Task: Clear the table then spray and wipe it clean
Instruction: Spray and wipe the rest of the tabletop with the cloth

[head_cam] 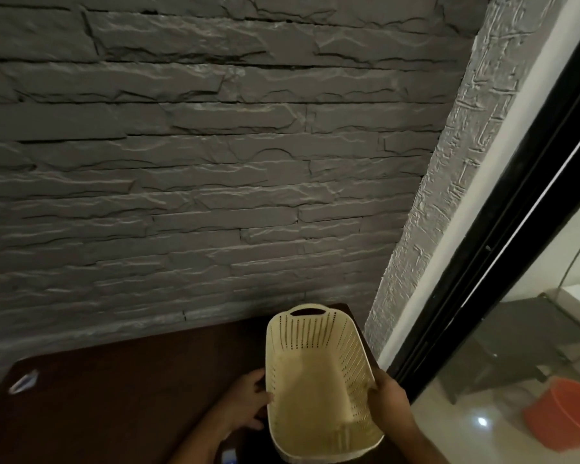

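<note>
A cream plastic basket point(318, 380) with slotted walls and a handle hole sits over the right end of the dark wooden table point(121, 390); nothing shows inside it. My left hand point(248, 401) holds its left rim, fingers curled against the wall. My right hand point(387, 400) grips the right rim, thumb over the edge. A small clear, whitish object point(23, 382) lies near the table's far left corner. A small blue-and-white item point(229, 456) peeks out at the bottom edge beside my left forearm.
A dark stone wall point(198, 162) rises right behind the table. To the right stand a textured white pillar point(426, 212) and a black-framed glass door point(503, 249). Beyond the glass sits an orange bucket point(566, 413) on a tiled floor.
</note>
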Motion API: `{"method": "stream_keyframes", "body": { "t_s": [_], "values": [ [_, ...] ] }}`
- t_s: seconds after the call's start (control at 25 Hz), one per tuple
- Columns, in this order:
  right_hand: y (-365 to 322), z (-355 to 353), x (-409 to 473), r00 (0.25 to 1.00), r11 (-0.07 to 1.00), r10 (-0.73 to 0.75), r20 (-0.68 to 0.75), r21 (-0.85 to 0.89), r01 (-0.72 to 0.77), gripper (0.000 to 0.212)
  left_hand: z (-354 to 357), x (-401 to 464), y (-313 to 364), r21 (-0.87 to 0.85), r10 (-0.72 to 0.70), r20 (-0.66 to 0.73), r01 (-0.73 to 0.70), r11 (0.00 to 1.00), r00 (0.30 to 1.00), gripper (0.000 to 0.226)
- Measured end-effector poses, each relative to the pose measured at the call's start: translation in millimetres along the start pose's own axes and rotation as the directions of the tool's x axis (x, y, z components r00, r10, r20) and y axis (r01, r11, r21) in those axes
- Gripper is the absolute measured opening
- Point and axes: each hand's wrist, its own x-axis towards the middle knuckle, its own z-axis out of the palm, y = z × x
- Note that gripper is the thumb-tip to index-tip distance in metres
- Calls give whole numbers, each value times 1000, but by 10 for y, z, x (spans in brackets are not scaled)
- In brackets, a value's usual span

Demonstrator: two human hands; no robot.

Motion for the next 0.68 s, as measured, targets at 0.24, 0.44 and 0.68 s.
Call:
{"method": "stream_keyframes", "body": {
  "t_s": [0.24,0.44,0.68],
  "values": [
    [-313,-130,-96,989,988,-147,-15,48,148,31,-219,-279,140,-57,98,-147,-107,993,984,54],
    [-795,-232,-232,948,946,-320,-2,60,319,29,-516,-593,257,-116,182,-322,-230,966,929,48],
    [-1523,-118,-504,895,885,-439,80,213,415,33,-1039,-1143,234,-4,232,-541,-278,961,808,45]
  ]
}}
